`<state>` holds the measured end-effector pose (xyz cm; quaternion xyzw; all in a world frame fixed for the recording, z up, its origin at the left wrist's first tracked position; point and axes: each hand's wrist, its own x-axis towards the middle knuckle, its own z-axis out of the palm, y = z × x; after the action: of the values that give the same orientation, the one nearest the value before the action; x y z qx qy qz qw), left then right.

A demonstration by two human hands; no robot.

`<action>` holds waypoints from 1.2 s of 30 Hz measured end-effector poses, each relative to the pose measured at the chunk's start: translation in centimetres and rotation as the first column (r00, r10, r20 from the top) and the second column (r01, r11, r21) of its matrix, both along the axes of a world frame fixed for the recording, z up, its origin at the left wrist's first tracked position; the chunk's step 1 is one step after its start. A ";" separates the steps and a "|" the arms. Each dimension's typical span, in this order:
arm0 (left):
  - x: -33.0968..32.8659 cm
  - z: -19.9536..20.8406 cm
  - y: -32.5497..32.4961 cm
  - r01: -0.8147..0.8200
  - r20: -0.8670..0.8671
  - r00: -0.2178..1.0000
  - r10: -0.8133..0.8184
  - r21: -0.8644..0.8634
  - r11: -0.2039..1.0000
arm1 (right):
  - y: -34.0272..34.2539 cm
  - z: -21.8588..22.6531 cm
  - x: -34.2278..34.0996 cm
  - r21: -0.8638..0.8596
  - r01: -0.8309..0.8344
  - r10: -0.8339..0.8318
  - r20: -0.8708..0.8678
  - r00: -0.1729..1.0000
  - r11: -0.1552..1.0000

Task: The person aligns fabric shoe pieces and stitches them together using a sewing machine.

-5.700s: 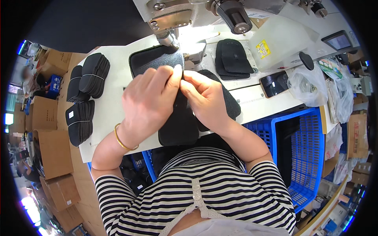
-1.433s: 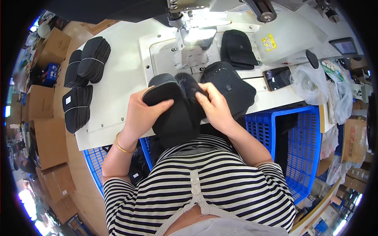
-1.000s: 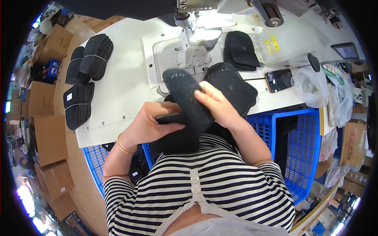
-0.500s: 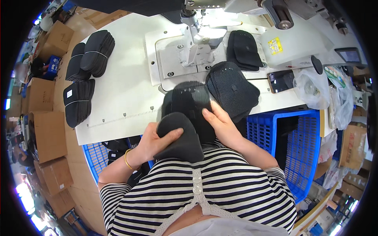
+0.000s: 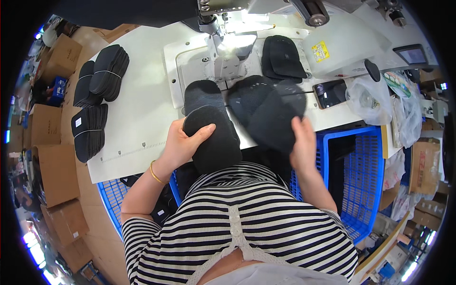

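Observation:
My left hand (image 5: 186, 145) grips a black, rounded fabric piece (image 5: 216, 142), its thumb lying on top. Under and beyond that piece, another black piece (image 5: 202, 90) reaches toward the sewing machine's plate. My right hand (image 5: 304, 147) is at the right edge of a dark fabric piece (image 5: 280, 116), which is smeared by motion and overlaps a pile of black mesh pieces (image 5: 247, 97). The thumb and fingertips meet that edge; part of the fingers is hidden or blurred. The sewing machine head (image 5: 223, 38) stands just beyond both hands, its lamp lit.
Several banded stacks of black pieces (image 5: 109, 73) lie at the table's left. More black pieces (image 5: 283, 57) rest right of the needle area. A phone (image 5: 330, 93) and plastic bag (image 5: 368, 102) sit at the right. Blue crates (image 5: 325, 166) stand below the table edge, cardboard boxes (image 5: 57, 171) leftward.
My right hand has moved right, away from the left, with a dark piece now over the mesh pile. My left hand has moved up and forward with its black piece, now flatter.

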<state>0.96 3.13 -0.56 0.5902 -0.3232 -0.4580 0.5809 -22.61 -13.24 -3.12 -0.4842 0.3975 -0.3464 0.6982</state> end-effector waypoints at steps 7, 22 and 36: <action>0.3 0.3 -0.4 -0.137 0.014 0.991 0.137 0.029 0.990 | 2.9 0.0 1.3 -0.171 -0.048 0.047 -0.008 0.999 0.984; 0.5 6.4 -3.7 -0.382 -0.233 0.917 0.323 -0.289 0.878 | 1.3 6.6 8.2 -0.376 -0.455 0.539 0.156 0.828 0.807; 2.5 6.2 -3.8 -0.484 -0.287 0.869 0.402 -0.333 0.809 | 2.2 4.6 7.4 -0.608 -0.265 0.418 0.121 0.900 0.748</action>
<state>3.49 -0.64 5.68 0.4703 -0.2004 -0.2921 0.8083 -15.26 -10.99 1.47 -0.6901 0.0861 -0.3738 0.6137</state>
